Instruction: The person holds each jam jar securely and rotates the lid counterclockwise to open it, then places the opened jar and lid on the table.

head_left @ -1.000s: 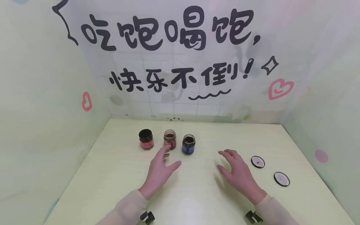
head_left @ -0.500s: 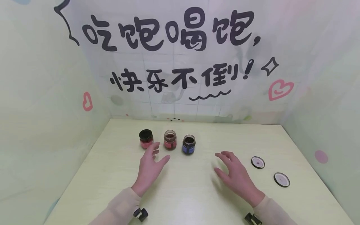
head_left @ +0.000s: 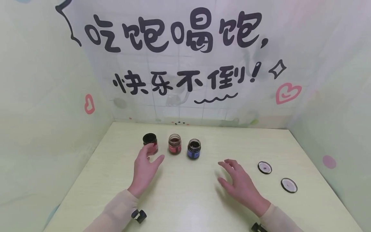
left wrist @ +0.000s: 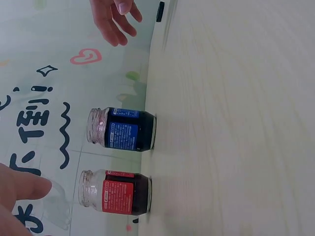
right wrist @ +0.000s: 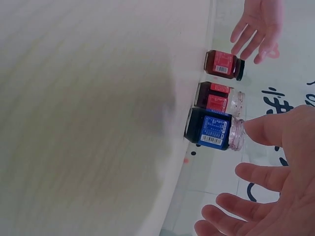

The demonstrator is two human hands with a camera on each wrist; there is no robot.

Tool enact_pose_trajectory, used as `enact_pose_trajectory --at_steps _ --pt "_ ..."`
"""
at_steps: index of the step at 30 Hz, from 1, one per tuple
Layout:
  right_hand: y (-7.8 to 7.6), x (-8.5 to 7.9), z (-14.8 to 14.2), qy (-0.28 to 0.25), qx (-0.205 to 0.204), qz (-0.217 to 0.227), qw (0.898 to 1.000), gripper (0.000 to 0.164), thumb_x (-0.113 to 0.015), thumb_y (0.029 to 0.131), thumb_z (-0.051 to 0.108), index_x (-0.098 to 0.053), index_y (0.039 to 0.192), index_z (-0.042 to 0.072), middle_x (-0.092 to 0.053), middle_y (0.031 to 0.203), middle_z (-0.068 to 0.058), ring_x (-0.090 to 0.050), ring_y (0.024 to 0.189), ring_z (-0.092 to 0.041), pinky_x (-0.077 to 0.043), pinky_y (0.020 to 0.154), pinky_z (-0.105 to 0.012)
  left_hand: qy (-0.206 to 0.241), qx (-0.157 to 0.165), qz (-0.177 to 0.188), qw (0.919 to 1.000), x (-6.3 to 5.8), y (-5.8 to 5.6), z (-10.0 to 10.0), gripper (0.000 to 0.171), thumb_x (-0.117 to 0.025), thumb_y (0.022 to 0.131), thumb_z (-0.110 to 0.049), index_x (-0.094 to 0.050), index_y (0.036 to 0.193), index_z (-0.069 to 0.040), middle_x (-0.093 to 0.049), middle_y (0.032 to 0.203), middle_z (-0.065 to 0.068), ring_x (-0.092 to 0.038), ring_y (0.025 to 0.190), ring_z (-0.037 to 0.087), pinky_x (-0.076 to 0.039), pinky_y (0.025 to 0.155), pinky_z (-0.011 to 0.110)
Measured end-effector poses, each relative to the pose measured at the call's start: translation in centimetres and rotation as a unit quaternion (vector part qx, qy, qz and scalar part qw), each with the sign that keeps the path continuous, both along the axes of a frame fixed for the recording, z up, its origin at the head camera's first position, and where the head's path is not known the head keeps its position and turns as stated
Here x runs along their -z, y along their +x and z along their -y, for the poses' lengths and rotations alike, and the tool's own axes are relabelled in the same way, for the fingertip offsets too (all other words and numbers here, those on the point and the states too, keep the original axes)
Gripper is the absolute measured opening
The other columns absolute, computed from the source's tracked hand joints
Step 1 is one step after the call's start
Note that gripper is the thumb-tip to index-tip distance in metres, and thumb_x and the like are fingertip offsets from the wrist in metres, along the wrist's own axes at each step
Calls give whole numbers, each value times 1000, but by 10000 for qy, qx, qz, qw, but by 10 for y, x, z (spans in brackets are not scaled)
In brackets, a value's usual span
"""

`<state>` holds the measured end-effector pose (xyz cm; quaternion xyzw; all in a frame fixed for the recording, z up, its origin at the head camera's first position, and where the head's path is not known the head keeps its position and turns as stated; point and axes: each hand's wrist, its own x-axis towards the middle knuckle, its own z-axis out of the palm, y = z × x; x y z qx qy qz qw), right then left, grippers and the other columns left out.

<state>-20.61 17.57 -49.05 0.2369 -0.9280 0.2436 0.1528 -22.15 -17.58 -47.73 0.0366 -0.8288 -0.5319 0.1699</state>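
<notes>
My left hand (head_left: 146, 167) hovers in front of the leftmost jar (head_left: 150, 140), which has a red label and a black lid on. Its fingers are loosely bent, and they overlap that jar in the head view; I cannot tell whether they touch it. To the right stand a lidless red-labelled jar (head_left: 175, 145) and a lidless blue-labelled jar (head_left: 194, 149), both upright with dark contents. My right hand (head_left: 242, 185) is held above the table, right of the jars, fingers spread and nothing in it. In the right wrist view the lidded jar (right wrist: 224, 64) stands below the left hand (right wrist: 258, 29).
Two jar lids lie underside up on the right of the table (head_left: 185, 199): one farther back (head_left: 265, 167), the other nearer the front (head_left: 289, 185). Printed curtain-like walls enclose the back (head_left: 179, 61) and both sides.
My left hand has moved left, from before the open red-labelled jar to the lidded one. The right hand has shifted slightly left and toward me. The jars and lids stay where they were.
</notes>
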Motion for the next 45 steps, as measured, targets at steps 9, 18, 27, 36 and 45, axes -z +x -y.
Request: enact_pose_trajectory --at_steps 9,18,27,36,45 --pt "4 3 1 86 -44 36 9999 56 -79 88 26 -59 138 15 -55 133 -13 -60 114 -32 -53 88 -51 -98 -162 32 9998 4 -7 10 65 -76 91 -22 -44 144 -3 -54 137 18 -51 127 36 -42 103 53" --pt "8 4 1 175 -112 30 9998 54 -79 87 26 -60 136 15 -56 133 -13 -60 112 -31 -53 86 -49 -153 -416 -32 9990 7 -17 19 64 -77 90 -19 -46 143 -1 -55 135 20 -53 123 37 -44 100 54" --pt "12 4 3 312 -134 123 9993 53 -79 87 29 -61 136 17 -56 134 -12 -59 115 -29 -54 87 -47 -124 -650 236 9975 13 -27 28 65 -75 91 -19 -43 144 0 -50 139 22 -50 126 40 -43 100 54" --pt "14 7 3 348 -192 50 9992 52 -79 87 28 -62 135 18 -56 133 -11 -59 114 -28 -53 87 -46 3 -627 586 9963 18 -38 35 72 -77 90 -21 -39 148 -1 -46 145 21 -47 128 39 -40 104 54" --pt "17 10 3 407 -218 -43 9989 53 -80 86 28 -62 134 17 -57 132 -12 -59 114 -27 -54 87 -46 65 -667 783 9947 23 -51 42 80 -83 83 -23 -40 148 -3 -48 142 22 -47 128 40 -40 104 55"
